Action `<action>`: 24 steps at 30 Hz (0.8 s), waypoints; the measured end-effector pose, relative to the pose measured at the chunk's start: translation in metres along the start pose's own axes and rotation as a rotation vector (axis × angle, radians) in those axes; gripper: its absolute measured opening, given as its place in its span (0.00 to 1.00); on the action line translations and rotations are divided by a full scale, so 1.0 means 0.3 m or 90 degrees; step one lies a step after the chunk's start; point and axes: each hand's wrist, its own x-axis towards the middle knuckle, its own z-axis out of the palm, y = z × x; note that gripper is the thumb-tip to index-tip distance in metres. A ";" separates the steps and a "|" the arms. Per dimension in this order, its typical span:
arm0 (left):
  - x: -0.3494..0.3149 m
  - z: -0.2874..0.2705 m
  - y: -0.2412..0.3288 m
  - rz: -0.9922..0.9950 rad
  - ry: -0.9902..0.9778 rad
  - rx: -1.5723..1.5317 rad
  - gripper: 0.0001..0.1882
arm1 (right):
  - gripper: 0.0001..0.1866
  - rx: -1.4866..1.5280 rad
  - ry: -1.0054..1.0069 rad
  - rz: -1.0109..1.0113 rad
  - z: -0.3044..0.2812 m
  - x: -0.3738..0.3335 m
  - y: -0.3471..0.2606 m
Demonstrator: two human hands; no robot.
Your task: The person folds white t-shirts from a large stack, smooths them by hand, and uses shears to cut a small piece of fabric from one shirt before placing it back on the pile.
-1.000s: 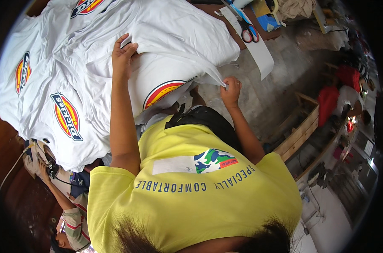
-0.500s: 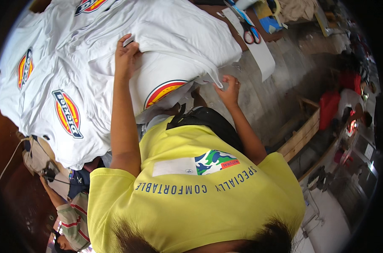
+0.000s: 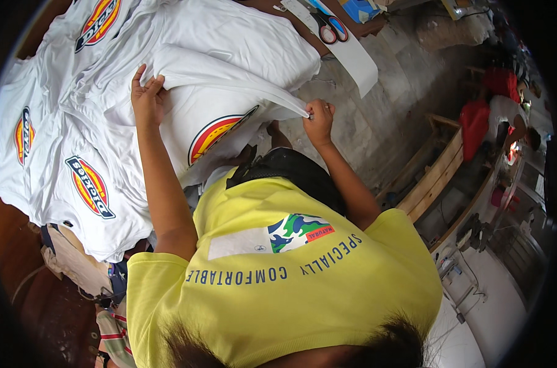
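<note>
A heap of white printed T-shirts (image 3: 51,122) spreads before me on the left, with red, yellow and dark oval prints showing. My left hand (image 3: 148,103) rests on the white cloth, thumb and fingers apart, the thumb beside a raised fold. The right hand (image 3: 319,126) is closed on a corner of the top white T-shirt (image 3: 229,76), drawing its edge out to the right in a taut fold. Below that fold, part of a curved red and yellow print (image 3: 217,136) is visible near my waist.
Scissors (image 3: 333,30) with red and black handles lie on a white strip (image 3: 358,64) beyond my right hand. A wooden frame (image 3: 435,175) stands at the right. A person (image 3: 508,110) is at the far right; a striped sleeve (image 3: 112,334) shows at lower left.
My right hand has closed on the cloth corner and pulled the fold tighter. The left hand's thumb and fingers have spread. The whole view has shifted slightly.
</note>
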 end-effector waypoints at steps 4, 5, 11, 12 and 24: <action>-0.002 0.010 0.005 -0.008 -0.006 0.003 0.27 | 0.12 0.007 0.002 -0.005 -0.008 0.003 0.002; -0.001 0.013 0.004 -0.005 -0.003 0.001 0.27 | 0.12 0.007 0.001 -0.011 -0.012 0.006 0.002; 0.027 0.078 0.042 -0.004 -0.014 0.002 0.26 | 0.12 0.009 -0.005 -0.032 -0.020 0.028 0.010; 0.037 0.112 0.057 -0.001 -0.020 -0.004 0.25 | 0.12 0.011 -0.008 -0.035 -0.027 0.038 0.009; 0.131 0.308 0.083 0.283 -0.117 0.254 0.21 | 0.15 0.254 -0.079 0.255 -0.069 0.191 0.080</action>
